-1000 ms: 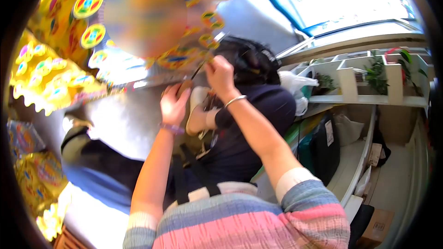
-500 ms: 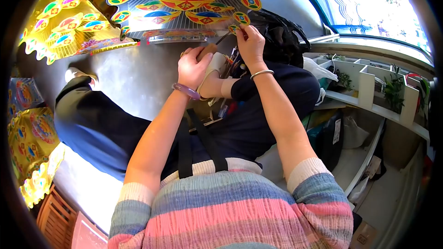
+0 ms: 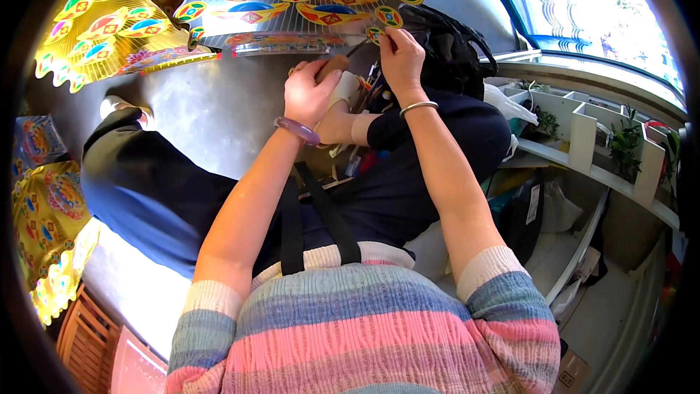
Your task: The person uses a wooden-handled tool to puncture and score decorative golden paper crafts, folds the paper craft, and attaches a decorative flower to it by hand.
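My left hand (image 3: pixel 307 93), with a purple bangle at its wrist, is closed round the brown handle (image 3: pixel 334 67) of a thin dark tool. The tool's shaft points up and right towards my right hand (image 3: pixel 402 58). That hand, with a silver bangle, pinches at the scalloped lower edge of a shiny decorated foil piece (image 3: pixel 299 0), by a small round coin pattern. Whatever lies between its fingertips is too small to make out. The foil piece hangs just above both hands.
Gold foil decorations (image 3: pixel 109 25) hang at the left. A black plastic bag (image 3: pixel 448 51) lies right of my right hand. White planter shelves (image 3: pixel 583 142) with plants stand at the right. My knees are spread, with a box of tools between them. A wooden slatted piece (image 3: pixel 87 335) is lower left.
The view has shifted and sharpened, and the foil piece is no longer blurred. Both hands keep their grips near the foil's edge, slightly higher in the view.
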Demonstrator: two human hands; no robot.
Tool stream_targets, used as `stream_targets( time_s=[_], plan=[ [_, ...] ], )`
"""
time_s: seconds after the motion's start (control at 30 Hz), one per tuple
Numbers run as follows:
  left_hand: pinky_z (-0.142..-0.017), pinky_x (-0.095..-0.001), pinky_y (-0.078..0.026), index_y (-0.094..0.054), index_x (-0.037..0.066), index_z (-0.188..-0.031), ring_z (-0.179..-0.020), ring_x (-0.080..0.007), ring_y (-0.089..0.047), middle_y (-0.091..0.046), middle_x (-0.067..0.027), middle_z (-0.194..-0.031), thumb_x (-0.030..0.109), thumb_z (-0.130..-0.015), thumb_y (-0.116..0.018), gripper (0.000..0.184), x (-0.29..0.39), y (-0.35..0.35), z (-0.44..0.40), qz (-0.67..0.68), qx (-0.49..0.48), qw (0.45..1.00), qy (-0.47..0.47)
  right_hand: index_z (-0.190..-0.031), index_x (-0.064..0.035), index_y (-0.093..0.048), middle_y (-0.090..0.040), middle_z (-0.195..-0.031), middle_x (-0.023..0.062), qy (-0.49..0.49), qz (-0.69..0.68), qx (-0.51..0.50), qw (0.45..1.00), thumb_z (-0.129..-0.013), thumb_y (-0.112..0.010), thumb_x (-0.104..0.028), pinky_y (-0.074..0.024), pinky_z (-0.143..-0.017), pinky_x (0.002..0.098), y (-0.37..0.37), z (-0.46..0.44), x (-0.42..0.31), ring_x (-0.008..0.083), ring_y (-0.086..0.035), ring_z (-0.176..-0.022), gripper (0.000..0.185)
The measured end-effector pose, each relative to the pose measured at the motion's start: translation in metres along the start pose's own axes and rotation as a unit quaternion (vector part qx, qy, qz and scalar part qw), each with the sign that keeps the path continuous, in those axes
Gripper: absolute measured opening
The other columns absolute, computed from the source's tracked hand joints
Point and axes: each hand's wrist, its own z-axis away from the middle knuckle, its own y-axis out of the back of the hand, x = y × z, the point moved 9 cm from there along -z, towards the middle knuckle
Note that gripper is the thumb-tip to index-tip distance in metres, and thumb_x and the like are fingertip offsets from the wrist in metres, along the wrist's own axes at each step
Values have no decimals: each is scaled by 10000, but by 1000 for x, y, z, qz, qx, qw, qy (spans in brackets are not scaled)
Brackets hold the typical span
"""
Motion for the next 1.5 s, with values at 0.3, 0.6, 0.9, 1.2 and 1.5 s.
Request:
stream_targets(
  time_s=[0.3,0.6,0.9,1.2,1.5],
  plan=[
    [-799,-387,-479,-663,3,-1040,-881,-356,-612,-631,-198,-935,304,-755,-671,415,-3,0,-1,7,6,1000,-1,-886,26,-646,-638,-775,147,-5,-7,-3,1000,-768,-670,-34,-503,-634,305,0,0,0,266,-629,-659,134],
    [-793,-382,-481,-662,3,-1042,-878,-353,-614,-629,-195,-928,302,-754,-676,415,-2,0,-1,6,7,1000,-4,-885,21,-648,-648,-793,150,-10,-5,2,1000,-770,-670,-38,-510,-650,311,1,1,0,271,-639,-682,131],
    [-786,-381,-486,-663,4,-1046,-872,-350,-619,-632,-190,-931,300,-751,-681,419,-3,1,-2,8,8,1000,3,-851,-5,-654,-635,-793,150,-13,-17,12,1000,-771,-643,-46,-510,-640,363,2,1,-3,328,-627,-707,90],
    [-775,-389,-493,-667,13,-1035,-847,-350,-616,-629,-175,-914,268,-750,-684,382,11,4,0,-45,34,998,-40,-866,-7,-660,-652,-812,158,12,-10,16,1000,-771,-638,-34,-518,-671,362,-1,3,-2,327,-639,-735,102],
    [-827,-380,-482,-654,9,-1082,-893,-350,-614,-631,-190,-956,250,-753,-687,409,-42,-21,-10,116,-15,988,100,-864,-4,-659,-654,-811,159,3,-5,9,1000,-776,-643,-21,-513,-651,324,-2,2,-3,308,-647,-721,92]
  ],
)
